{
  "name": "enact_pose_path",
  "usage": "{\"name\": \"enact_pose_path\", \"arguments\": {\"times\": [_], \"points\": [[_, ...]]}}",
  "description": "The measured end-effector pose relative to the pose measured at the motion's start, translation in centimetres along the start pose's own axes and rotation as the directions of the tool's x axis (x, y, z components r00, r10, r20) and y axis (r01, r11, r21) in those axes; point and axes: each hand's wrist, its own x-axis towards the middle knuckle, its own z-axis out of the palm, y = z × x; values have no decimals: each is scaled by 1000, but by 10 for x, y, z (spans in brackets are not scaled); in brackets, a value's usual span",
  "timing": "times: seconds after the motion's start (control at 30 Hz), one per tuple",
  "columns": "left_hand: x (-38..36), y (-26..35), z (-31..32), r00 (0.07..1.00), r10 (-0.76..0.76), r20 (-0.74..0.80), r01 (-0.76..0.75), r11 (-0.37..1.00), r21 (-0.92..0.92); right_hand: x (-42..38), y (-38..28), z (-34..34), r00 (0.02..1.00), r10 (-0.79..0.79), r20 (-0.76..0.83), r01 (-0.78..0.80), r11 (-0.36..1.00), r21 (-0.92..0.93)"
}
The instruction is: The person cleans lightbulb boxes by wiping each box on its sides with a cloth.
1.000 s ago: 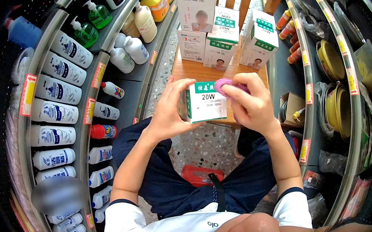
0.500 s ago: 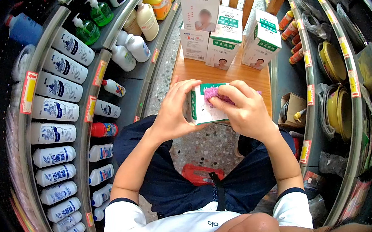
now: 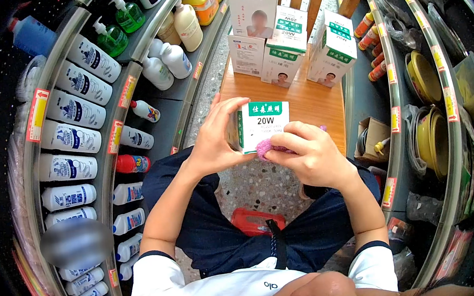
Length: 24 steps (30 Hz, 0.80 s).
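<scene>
My left hand [image 3: 219, 137] grips a white and green light bulb box [image 3: 266, 120] by its left side, thumb at the near edge and fingers along the far one. Its top face, printed "20W", is turned up toward me. In my right hand [image 3: 313, 154] is a bunched purple cloth [image 3: 271, 146], closed between thumb and fingers. The cloth presses on the near right corner of the box top. Both hands are over the near end of a wooden bench [image 3: 319, 107].
Several more bulb boxes [image 3: 283, 65] stand at the bench's far end, some stacked. A left shelf holds rows of white bottles [image 3: 69, 136]. The right shelf carries yellow round pans [image 3: 437, 141] and orange cans [image 3: 364, 25]. A red object [image 3: 256, 221] lies on the floor between my legs.
The purple cloth has moved from the far part of the box top toward its near right corner, uncovering the "20W" print. My left hand still holds the box.
</scene>
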Motion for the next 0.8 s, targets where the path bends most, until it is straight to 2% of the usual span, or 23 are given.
{"name": "enact_pose_path", "arguments": {"times": [0.3,0.5,0.8], "points": [[4,2,0,1000,-5,-12,5,1000,19,-7,13,-19,995,72,67,-72,997,-3],[3,1,3,999,-17,-31,17,1000,-3,-7,15,-15,1000,20,11,-19,999,-30],[6,10,7,1000,11,-25,-11,1000,-9,4,0,-6,998,-37,42,41,995,-91]]}}
